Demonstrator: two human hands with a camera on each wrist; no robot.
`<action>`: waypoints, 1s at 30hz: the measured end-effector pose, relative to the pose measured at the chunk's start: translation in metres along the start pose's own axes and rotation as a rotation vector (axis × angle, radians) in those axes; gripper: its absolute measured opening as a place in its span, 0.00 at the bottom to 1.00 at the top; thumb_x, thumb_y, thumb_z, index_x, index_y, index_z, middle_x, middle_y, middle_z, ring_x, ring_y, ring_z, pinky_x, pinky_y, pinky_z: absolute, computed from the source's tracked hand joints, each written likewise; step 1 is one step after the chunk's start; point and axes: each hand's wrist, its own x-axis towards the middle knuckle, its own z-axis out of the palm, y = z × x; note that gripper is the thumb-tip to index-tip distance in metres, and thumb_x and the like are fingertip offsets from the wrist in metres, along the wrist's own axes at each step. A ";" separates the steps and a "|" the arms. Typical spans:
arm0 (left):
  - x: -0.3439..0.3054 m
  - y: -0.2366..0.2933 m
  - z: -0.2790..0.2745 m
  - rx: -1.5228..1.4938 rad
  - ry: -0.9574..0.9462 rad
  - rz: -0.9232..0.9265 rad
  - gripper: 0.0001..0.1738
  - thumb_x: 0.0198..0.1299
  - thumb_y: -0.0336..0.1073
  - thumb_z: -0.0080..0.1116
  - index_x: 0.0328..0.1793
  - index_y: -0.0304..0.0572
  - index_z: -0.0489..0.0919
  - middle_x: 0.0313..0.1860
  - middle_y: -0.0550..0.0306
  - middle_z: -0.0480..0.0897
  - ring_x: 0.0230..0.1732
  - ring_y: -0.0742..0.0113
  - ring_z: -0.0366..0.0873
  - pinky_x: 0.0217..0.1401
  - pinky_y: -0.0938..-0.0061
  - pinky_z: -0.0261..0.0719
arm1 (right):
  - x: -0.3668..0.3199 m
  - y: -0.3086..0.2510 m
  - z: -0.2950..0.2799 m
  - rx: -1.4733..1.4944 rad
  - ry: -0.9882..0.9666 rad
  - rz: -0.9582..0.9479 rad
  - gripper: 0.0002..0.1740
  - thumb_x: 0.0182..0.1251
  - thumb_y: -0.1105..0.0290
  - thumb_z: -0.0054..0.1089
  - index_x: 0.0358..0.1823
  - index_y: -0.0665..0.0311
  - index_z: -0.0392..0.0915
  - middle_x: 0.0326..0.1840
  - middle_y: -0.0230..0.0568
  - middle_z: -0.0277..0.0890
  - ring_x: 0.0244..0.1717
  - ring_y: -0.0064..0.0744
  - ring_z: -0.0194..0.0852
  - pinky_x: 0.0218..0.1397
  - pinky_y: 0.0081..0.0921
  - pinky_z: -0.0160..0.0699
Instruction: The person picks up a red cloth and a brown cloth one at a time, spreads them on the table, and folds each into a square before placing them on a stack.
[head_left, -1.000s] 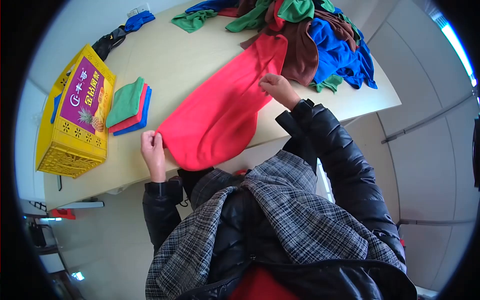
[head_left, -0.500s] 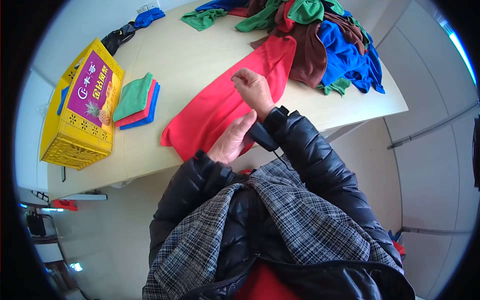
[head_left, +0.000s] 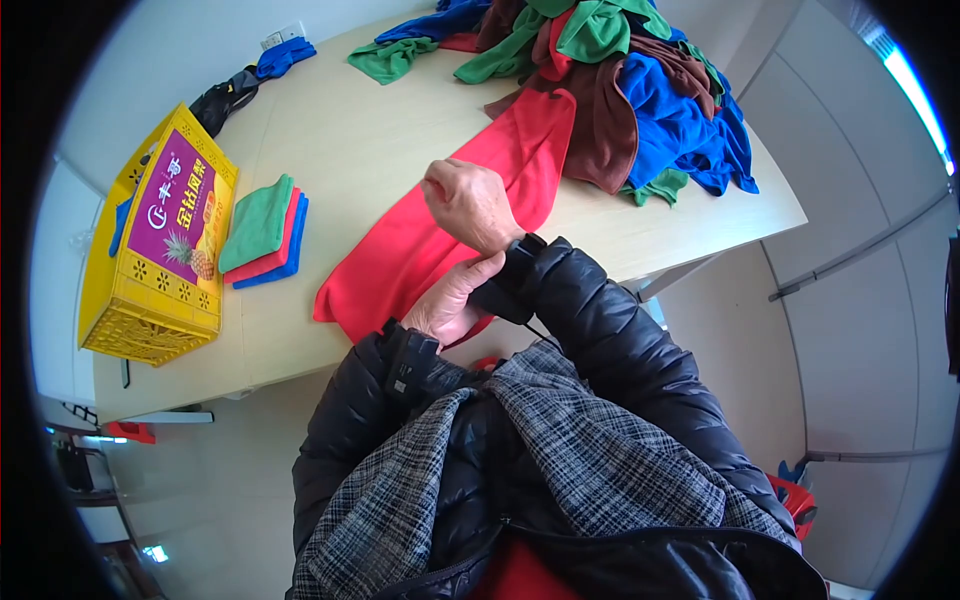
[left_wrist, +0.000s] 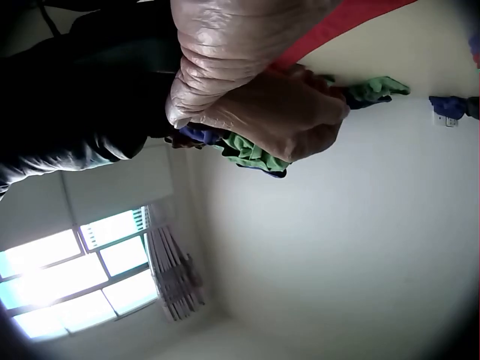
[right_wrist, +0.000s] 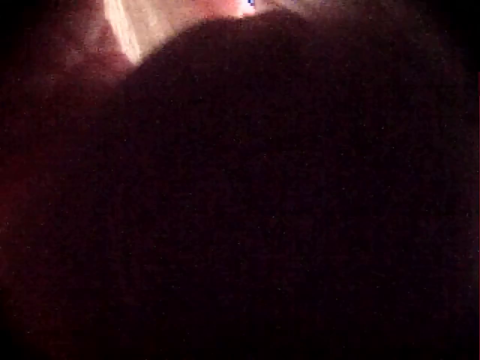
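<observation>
A pale desk (head_left: 330,140) carries everything. A red cloth (head_left: 385,262) lies aslant across its middle, its far end against a heap of blue, brown, green and red cloths (head_left: 672,115) toward the right. A yellow crate (head_left: 150,335) stands at the left; just beside it sits a small stack of folded cloths (head_left: 258,225), green over red over blue. At the back left lie a black item (head_left: 222,100) and a blue cloth (head_left: 286,58).

From here I have a yellow crate (head_left: 150,318) well left of the left hand (head_left: 445,305), a black bundle (head_left: 225,100) and wall socket (head_left: 289,33) farther off ahead. Well right of the right hand (head_left: 472,205) I see white panels (head_left: 850,280).
</observation>
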 end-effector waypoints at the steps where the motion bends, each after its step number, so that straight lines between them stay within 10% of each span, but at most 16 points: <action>1: 0.000 0.001 -0.001 -0.004 0.000 0.008 0.31 0.64 0.46 0.71 0.69 0.40 0.76 0.65 0.55 0.81 0.67 0.59 0.76 0.74 0.58 0.70 | 0.002 -0.001 0.001 -0.004 0.001 0.003 0.06 0.63 0.72 0.61 0.36 0.67 0.81 0.31 0.49 0.81 0.33 0.52 0.82 0.36 0.40 0.81; 9: 0.006 0.007 -0.015 0.012 0.046 0.028 0.31 0.66 0.48 0.68 0.70 0.41 0.75 0.65 0.54 0.81 0.65 0.59 0.78 0.72 0.58 0.74 | 0.017 -0.004 0.015 0.214 -0.073 0.221 0.07 0.62 0.70 0.63 0.35 0.67 0.81 0.28 0.49 0.81 0.31 0.52 0.82 0.36 0.41 0.82; 15: -0.005 0.019 -0.007 0.113 0.018 0.074 0.29 0.70 0.48 0.64 0.69 0.37 0.76 0.64 0.52 0.82 0.65 0.60 0.79 0.68 0.59 0.77 | 0.031 0.055 0.011 -0.070 0.087 -0.012 0.05 0.62 0.69 0.63 0.35 0.62 0.83 0.28 0.48 0.81 0.31 0.53 0.83 0.35 0.42 0.82; 22: -0.118 0.005 -0.088 1.327 0.925 0.877 0.08 0.66 0.28 0.65 0.49 0.33 0.84 0.44 0.51 0.87 0.40 0.64 0.85 0.43 0.72 0.80 | 0.070 0.208 -0.085 -0.718 0.129 0.145 0.17 0.60 0.59 0.69 0.45 0.58 0.78 0.39 0.45 0.81 0.44 0.52 0.82 0.46 0.49 0.82; 26: -0.167 -0.046 -0.114 1.418 1.107 0.636 0.09 0.64 0.31 0.67 0.47 0.35 0.84 0.36 0.52 0.86 0.34 0.65 0.83 0.38 0.72 0.78 | 0.066 0.249 -0.089 -0.850 -0.049 0.256 0.22 0.59 0.54 0.68 0.45 0.62 0.77 0.43 0.50 0.83 0.48 0.52 0.84 0.49 0.47 0.84; 28: -0.169 -0.062 -0.102 1.534 1.131 -0.018 0.11 0.65 0.35 0.68 0.45 0.35 0.83 0.32 0.56 0.85 0.32 0.65 0.83 0.39 0.71 0.79 | 0.069 0.263 -0.085 -0.837 -0.129 0.325 0.22 0.58 0.53 0.68 0.45 0.63 0.78 0.46 0.51 0.84 0.50 0.52 0.84 0.51 0.46 0.84; 30: -0.166 -0.101 -0.167 1.131 1.058 0.002 0.13 0.67 0.38 0.65 0.51 0.37 0.83 0.41 0.54 0.86 0.41 0.62 0.84 0.45 0.69 0.80 | 0.070 0.274 -0.081 -0.809 -0.155 0.457 0.22 0.58 0.54 0.68 0.45 0.64 0.80 0.47 0.53 0.85 0.50 0.54 0.84 0.51 0.45 0.84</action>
